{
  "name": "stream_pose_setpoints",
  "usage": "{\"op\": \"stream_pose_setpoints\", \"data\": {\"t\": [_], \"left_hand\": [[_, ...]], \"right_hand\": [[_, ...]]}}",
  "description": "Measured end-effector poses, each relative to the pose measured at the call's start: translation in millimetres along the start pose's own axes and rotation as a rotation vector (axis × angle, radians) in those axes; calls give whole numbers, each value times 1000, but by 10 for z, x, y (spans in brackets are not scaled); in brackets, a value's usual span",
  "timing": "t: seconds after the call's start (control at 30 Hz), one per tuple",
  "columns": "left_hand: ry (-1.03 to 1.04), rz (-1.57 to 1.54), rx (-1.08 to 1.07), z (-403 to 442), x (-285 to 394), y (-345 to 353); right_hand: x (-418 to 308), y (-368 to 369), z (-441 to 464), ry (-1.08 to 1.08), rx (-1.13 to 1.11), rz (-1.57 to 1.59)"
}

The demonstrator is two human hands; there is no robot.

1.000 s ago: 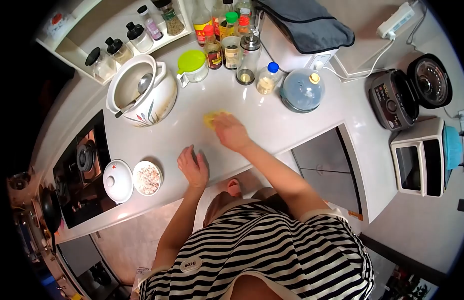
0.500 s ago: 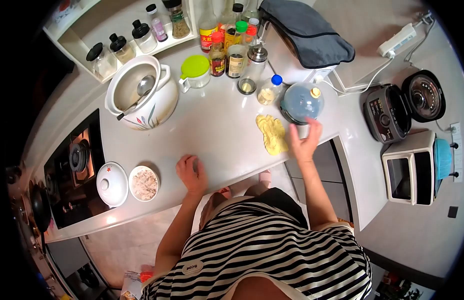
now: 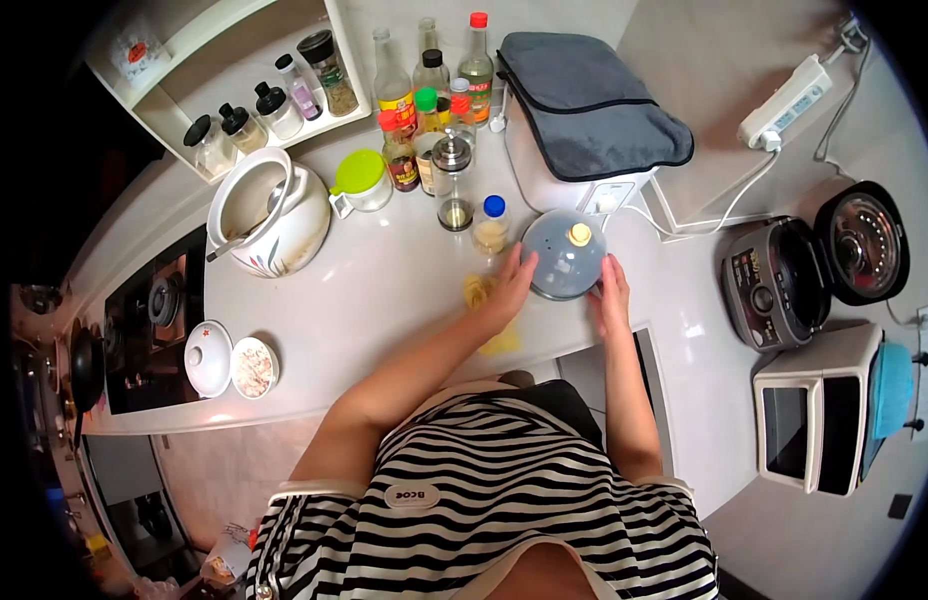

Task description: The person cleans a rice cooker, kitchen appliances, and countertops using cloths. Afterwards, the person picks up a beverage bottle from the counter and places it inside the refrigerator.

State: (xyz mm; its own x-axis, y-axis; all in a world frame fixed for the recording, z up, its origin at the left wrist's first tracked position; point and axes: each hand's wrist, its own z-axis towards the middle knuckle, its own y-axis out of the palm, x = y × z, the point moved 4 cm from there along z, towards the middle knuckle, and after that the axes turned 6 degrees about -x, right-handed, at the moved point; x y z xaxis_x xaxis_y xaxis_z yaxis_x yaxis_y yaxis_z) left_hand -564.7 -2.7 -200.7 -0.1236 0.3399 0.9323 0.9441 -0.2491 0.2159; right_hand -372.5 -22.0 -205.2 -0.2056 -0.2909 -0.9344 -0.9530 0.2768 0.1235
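A round pot with a blue-grey glass lid [image 3: 564, 258] and a pale knob stands on the white counter [image 3: 384, 300]. My left hand [image 3: 510, 288] is at its left side and my right hand [image 3: 612, 298] at its right side, so the pot sits between them, gripped by its edges. The yellow cloth [image 3: 501, 338] lies on the counter, partly hidden under my left hand and forearm. Just behind my left hand stands a small jar with a blue cap [image 3: 492, 228].
Bottles [image 3: 401, 155], a green-lidded jar [image 3: 363, 182] and a white pot with a ladle [image 3: 289, 225] stand at the back left. A bowl of food [image 3: 255, 368] is near the front left edge. A cooker [image 3: 779, 285] with its lid up is at right.
My left hand has moved right from the counter to the lidded pot, and my right hand has closed in on its other side. The yellow cloth, earlier under my right hand, was let go.
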Motion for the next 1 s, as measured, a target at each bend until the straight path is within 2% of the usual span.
{"op": "stream_pose_setpoints", "data": {"t": [0.07, 0.1, 0.23, 0.33, 0.4, 0.43, 0.47, 0.53, 0.63, 0.7, 0.73, 0.83, 0.9, 0.97, 1.0], "left_hand": [[-22, 28, 66, 57, -107, 60], [19, 89, 47, 14, -78, 139], [-32, 191, -51, 39, -282, 347], [24, -20, 153, -76, -238, 326], [134, 8, 526, 98, -500, -133], [193, 299, 785, 33, -319, -311], [229, 411, 898, 68, -217, -453], [195, 557, 825, 104, 125, -493], [168, 705, 837, 262, 232, -475], [233, 419, 690, 516, -54, -633], [263, 276, 615, 565, -107, -651], [398, 380, 587, 365, -27, -612], [421, 394, 401, -50, 232, -292], [488, 417, 167, -392, 261, -33], [543, 424, 33, -513, 194, 99]], "right_hand": [[23, -134, 40, -7, -25, -1], [-28, -198, 25, -13, -45, 9], [-126, -479, 86, -7, -96, 10], [-130, -589, 156, -15, -120, 5], [-130, -628, 178, -44, -130, 28], [-120, -645, 191, -73, -133, 57], [-113, -648, 196, -103, -138, 85], [-232, -681, 149, -206, -13, 31], [-445, -747, 47, -350, 116, 9], [-520, -793, -14, -497, 176, -32], [-563, -782, -63, -493, 159, -47], [-730, -725, -320, -502, 77, -105], [-792, -628, -525, -525, -11, -158], [-824, -449, -753, -571, -196, -178], [-836, -359, -872, -491, -292, -300]]}}
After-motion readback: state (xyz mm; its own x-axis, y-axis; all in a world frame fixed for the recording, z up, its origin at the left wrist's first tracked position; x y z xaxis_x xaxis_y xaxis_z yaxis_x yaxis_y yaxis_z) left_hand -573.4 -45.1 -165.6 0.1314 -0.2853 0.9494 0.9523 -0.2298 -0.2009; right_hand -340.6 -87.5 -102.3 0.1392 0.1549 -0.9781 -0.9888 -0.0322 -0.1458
